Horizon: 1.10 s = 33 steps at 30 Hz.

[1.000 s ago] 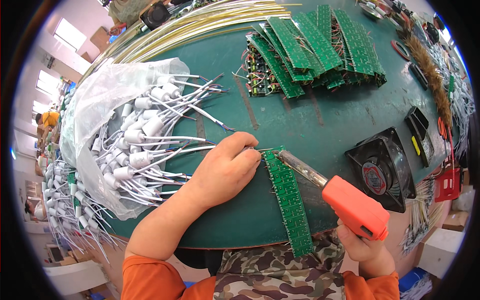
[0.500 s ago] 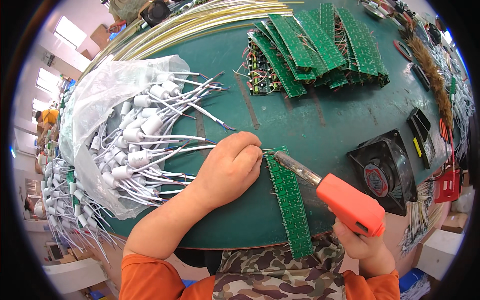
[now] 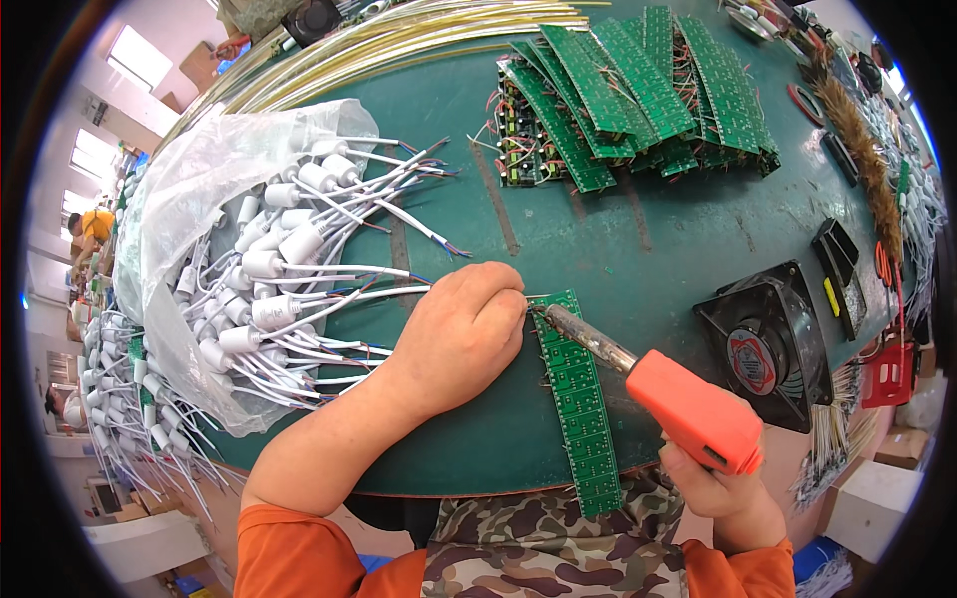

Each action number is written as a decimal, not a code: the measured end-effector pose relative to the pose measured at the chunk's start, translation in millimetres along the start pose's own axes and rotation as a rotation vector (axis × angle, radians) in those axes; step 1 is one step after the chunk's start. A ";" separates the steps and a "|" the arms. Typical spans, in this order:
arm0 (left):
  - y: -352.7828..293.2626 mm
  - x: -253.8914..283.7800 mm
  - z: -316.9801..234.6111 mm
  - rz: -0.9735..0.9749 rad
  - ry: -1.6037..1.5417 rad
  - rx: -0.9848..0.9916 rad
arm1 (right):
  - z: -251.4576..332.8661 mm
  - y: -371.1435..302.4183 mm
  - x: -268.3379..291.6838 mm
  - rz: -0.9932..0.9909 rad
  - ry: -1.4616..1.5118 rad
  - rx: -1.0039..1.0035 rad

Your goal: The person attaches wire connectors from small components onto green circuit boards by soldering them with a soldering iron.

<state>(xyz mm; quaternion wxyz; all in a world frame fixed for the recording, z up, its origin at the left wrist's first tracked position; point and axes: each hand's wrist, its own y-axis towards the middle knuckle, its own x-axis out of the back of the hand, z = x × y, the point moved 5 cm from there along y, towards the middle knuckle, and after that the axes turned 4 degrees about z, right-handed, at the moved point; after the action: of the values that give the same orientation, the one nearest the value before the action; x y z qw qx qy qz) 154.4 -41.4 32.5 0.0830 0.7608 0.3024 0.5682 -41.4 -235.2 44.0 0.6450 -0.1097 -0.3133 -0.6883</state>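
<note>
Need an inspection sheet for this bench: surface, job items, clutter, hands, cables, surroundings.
Surface: green tabletop, dark streaks.
Job items: green board strip overhanging the near edge; orange-handled soldering iron, tip at the strip's far end.
Clutter: stacked boards, black fan.
Hands: left hand by the strip's far end, fingers curled, anything held hidden; right hand grips the iron.
Cables: white cylinder-ended cables, some in a clear bag.
Surroundings: person in yellow at left; red container at right.

On the surface (image 3: 454, 444), the board strip (image 3: 581, 409) lay between bagged connectors (image 3: 263, 264) (left) and the fan (image 3: 763, 346), stacked boards (image 3: 638, 110) behind.
</note>
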 end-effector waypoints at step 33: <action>26.4 55.5 -22.6 0.434 0.254 0.114 | 0.6 -82.3 22.7 -0.210 0.195 -0.211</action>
<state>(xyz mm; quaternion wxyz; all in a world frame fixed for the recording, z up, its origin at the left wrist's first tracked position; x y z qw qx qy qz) 152.9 -36.8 97.9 -0.1227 0.7338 0.1719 0.6457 -123.5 -255.7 33.2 0.5816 -0.0762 -0.1850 -0.7885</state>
